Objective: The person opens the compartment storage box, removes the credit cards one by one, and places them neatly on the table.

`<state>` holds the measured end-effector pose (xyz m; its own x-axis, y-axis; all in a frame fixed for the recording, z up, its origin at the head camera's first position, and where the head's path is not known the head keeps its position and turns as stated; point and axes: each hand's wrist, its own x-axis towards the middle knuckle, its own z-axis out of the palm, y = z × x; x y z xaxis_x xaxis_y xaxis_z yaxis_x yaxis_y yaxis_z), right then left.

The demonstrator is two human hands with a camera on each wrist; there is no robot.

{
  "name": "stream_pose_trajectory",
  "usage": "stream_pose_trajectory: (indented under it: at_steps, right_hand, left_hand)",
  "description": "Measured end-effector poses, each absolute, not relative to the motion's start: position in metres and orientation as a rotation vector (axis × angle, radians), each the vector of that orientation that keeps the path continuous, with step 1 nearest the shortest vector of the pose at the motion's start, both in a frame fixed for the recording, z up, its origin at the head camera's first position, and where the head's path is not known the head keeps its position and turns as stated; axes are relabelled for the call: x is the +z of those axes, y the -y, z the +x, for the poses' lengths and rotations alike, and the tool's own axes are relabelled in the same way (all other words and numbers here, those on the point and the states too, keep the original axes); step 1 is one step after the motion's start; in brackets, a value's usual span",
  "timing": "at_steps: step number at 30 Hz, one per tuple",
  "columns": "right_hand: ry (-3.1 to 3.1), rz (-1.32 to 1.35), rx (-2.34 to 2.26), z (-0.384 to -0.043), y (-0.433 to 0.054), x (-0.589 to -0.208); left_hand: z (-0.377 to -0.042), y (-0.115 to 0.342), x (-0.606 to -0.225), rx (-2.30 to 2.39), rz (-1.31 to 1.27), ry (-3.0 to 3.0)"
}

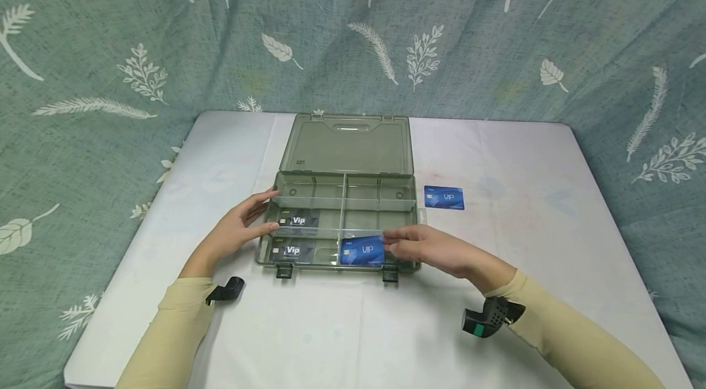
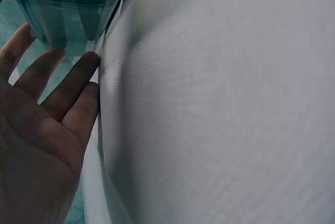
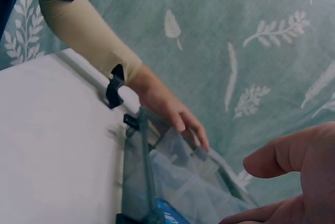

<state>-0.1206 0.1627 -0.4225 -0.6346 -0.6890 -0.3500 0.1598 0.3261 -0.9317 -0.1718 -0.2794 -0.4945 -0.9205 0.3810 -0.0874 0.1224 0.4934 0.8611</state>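
A translucent grey-green divided box (image 1: 378, 217) lies with its lid (image 1: 349, 141) raised at the back. In the head view, the left hand (image 1: 239, 231) rests against the box's left side, its fingers stretched out in the left wrist view. The right hand (image 1: 441, 249) reaches over the front right compartment, fingertips at the right edge of a blue VIP card (image 1: 361, 250) in it. Thumb and fingers of that hand stand apart in the right wrist view. Dark Vip cards lie in two left compartments, a middle one (image 1: 298, 221) and a front one (image 1: 292, 250).
Another blue VIP card (image 1: 444, 198) lies on the white table (image 1: 529, 193), right of the box. Two latches (image 1: 284, 271) stick out at the box's front edge. A leaf-patterned green cloth (image 1: 331, 21) hangs behind the table.
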Motion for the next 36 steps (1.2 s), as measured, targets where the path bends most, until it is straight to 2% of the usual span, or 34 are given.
stream_pose_trajectory:
  at_steps: [19, 36]
  right_hand:
    - [-1.795, -0.527, -1.529, -0.124, -0.147, -0.409]
    - [-1.884, -0.474, -1.561, -0.134, -0.121, -0.434]
  left_hand:
    - [-0.171, 0.278, -0.493, 1.376, 0.433, -2.477]
    - [-0.171, 0.279, -0.494, 1.382, 0.428, -2.478]
